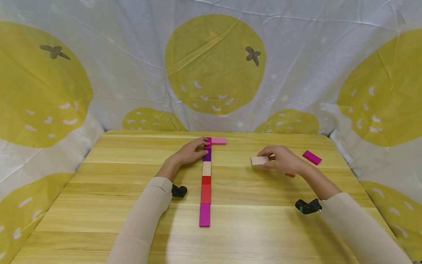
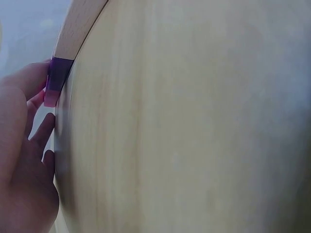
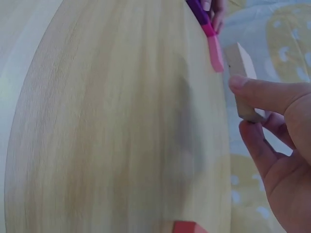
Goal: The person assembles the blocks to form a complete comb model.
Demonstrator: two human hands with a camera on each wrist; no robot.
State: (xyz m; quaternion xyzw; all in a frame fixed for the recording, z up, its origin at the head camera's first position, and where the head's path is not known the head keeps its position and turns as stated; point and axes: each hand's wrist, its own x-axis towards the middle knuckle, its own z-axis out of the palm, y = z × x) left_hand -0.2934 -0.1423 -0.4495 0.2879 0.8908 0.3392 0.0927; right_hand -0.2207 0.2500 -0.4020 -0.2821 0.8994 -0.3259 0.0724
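A row of flat coloured blocks runs from near to far on the wooden table (image 1: 244, 220). My left hand (image 1: 191, 152) rests at its far end, fingertips on the magenta block (image 1: 208, 140) and thumb at the purple block (image 1: 207, 156). A pink block (image 1: 219, 141) lies crosswise to the right of the magenta one, forming a corner. Raised above the table, a pale wooden block (image 3: 245, 73) is pinched between the thumb and fingers of my right hand (image 1: 281, 158). A brown block (image 1: 272, 158) shows partly behind the right hand.
Nearer in the row are a pale block (image 1: 206, 168), red blocks (image 1: 206, 192) and a magenta block (image 1: 204, 215). Loose on the right lie another magenta block (image 1: 311, 157) and a red block (image 1: 290, 175), partly hidden. A fruit-print cloth (image 1: 132, 73) hangs behind the table.
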